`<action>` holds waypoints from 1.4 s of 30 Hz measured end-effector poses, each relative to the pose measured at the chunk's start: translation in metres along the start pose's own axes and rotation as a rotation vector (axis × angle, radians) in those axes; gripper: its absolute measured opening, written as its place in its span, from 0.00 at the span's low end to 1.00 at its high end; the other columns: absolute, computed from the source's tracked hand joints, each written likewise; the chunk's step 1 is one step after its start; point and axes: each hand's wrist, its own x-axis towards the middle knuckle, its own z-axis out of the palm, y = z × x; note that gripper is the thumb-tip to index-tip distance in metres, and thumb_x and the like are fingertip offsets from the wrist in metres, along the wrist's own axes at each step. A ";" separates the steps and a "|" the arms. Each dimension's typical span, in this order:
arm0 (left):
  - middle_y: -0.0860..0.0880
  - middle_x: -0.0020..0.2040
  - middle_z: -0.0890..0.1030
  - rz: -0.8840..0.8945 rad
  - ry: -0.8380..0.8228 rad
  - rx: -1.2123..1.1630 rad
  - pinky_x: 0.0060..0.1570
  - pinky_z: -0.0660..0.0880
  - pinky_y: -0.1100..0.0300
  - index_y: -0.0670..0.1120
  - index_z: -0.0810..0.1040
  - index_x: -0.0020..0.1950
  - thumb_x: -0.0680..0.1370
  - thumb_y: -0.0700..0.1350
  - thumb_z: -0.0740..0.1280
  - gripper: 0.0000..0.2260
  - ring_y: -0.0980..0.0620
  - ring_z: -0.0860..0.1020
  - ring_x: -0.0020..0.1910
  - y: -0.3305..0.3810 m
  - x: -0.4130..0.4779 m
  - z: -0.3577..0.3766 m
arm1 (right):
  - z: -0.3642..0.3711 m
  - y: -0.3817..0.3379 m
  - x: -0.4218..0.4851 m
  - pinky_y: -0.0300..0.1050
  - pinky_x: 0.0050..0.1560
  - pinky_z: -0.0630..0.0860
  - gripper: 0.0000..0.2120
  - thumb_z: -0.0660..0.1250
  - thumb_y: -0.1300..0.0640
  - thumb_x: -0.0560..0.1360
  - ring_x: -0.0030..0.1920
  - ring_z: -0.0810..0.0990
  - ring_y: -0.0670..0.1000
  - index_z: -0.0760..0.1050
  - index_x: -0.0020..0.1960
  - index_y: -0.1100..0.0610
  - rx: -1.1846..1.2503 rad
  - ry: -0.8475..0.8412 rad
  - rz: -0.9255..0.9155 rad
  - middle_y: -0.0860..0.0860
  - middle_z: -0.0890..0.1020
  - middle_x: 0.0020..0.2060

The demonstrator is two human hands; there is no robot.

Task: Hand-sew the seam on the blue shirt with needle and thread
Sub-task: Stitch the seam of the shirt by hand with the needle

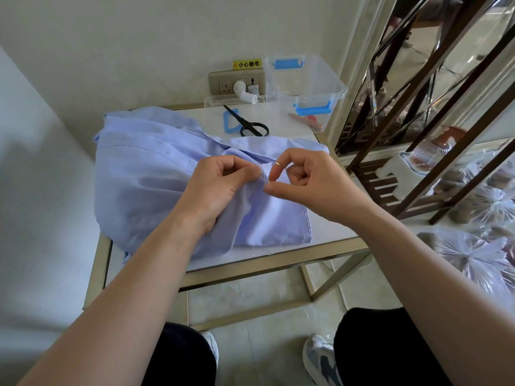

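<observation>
The blue shirt (156, 174) lies bunched on a small white-topped table (328, 232). My left hand (220, 188) rests on the cloth and pinches a fold of it between thumb and fingertips near the middle. My right hand (303, 182) hovers just right of that fold with its fingers curled. Its forefinger, which wears a thin ring, and its thumb close on something very thin, the needle (267, 183), which barely shows. A faint pale thread line shows between the two hands.
Black scissors (252, 125) and a blue plastic frame (231, 121) lie behind the shirt. A clear box with blue latches (303, 79) stands at the back right by a wall socket (237, 84). A dark metal shelf (418, 151) and plastic bags (473, 252) are to the right.
</observation>
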 end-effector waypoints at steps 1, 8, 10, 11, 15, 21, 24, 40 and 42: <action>0.53 0.31 0.79 -0.002 -0.009 -0.007 0.38 0.69 0.65 0.49 0.83 0.36 0.75 0.41 0.71 0.08 0.57 0.73 0.34 0.000 0.000 0.000 | 0.003 0.000 0.001 0.33 0.28 0.57 0.07 0.74 0.59 0.73 0.24 0.58 0.45 0.77 0.44 0.59 0.011 0.056 -0.019 0.43 0.60 0.22; 0.42 0.39 0.81 -0.043 -0.070 -0.091 0.45 0.70 0.59 0.45 0.85 0.40 0.74 0.42 0.73 0.03 0.52 0.76 0.40 0.003 -0.003 0.000 | 0.012 0.005 0.005 0.33 0.28 0.57 0.08 0.75 0.57 0.73 0.24 0.59 0.46 0.77 0.44 0.59 -0.025 0.145 -0.056 0.44 0.60 0.21; 0.40 0.42 0.83 -0.063 -0.070 -0.101 0.47 0.72 0.60 0.45 0.86 0.41 0.74 0.41 0.72 0.03 0.52 0.78 0.42 0.004 -0.004 0.000 | 0.012 0.007 0.005 0.33 0.28 0.56 0.08 0.75 0.57 0.73 0.24 0.58 0.46 0.77 0.44 0.59 -0.025 0.151 -0.048 0.43 0.60 0.20; 0.40 0.42 0.84 -0.075 -0.070 -0.109 0.46 0.74 0.60 0.46 0.86 0.40 0.74 0.40 0.72 0.04 0.52 0.79 0.42 0.005 -0.004 0.000 | 0.012 0.007 0.005 0.33 0.28 0.57 0.08 0.75 0.56 0.73 0.24 0.58 0.46 0.77 0.44 0.59 -0.026 0.153 -0.046 0.43 0.60 0.20; 0.46 0.31 0.81 -0.140 -0.080 -0.135 0.33 0.74 0.62 0.48 0.85 0.33 0.75 0.40 0.71 0.11 0.53 0.77 0.30 0.007 -0.005 0.000 | 0.014 0.009 0.006 0.33 0.29 0.58 0.09 0.75 0.55 0.72 0.24 0.59 0.46 0.78 0.42 0.58 -0.040 0.171 -0.042 0.43 0.61 0.20; 0.45 0.30 0.80 -0.154 -0.067 -0.125 0.35 0.73 0.59 0.47 0.84 0.32 0.74 0.41 0.72 0.11 0.51 0.76 0.29 0.005 -0.004 0.001 | 0.015 0.009 0.006 0.32 0.29 0.59 0.05 0.72 0.61 0.73 0.23 0.60 0.45 0.78 0.40 0.60 -0.083 0.191 -0.017 0.44 0.61 0.18; 0.42 0.34 0.80 -0.143 -0.053 -0.121 0.36 0.73 0.58 0.46 0.85 0.35 0.74 0.41 0.72 0.08 0.49 0.76 0.32 0.004 -0.002 0.002 | 0.013 0.005 0.005 0.34 0.30 0.59 0.06 0.71 0.62 0.73 0.24 0.59 0.45 0.77 0.39 0.59 -0.077 0.131 -0.008 0.43 0.60 0.19; 0.53 0.35 0.83 -0.028 0.026 -0.008 0.44 0.71 0.67 0.50 0.85 0.38 0.76 0.44 0.72 0.07 0.61 0.77 0.39 -0.004 0.002 -0.001 | 0.002 -0.006 -0.007 0.33 0.30 0.58 0.02 0.71 0.64 0.74 0.26 0.58 0.47 0.80 0.42 0.60 -0.117 -0.534 0.021 0.44 0.59 0.22; 0.56 0.34 0.82 -0.022 0.029 -0.005 0.45 0.71 0.67 0.51 0.85 0.38 0.76 0.43 0.71 0.07 0.63 0.77 0.38 -0.004 0.003 -0.001 | -0.001 -0.006 -0.007 0.32 0.30 0.58 0.03 0.71 0.64 0.74 0.26 0.58 0.46 0.79 0.41 0.59 -0.113 -0.526 0.022 0.44 0.59 0.23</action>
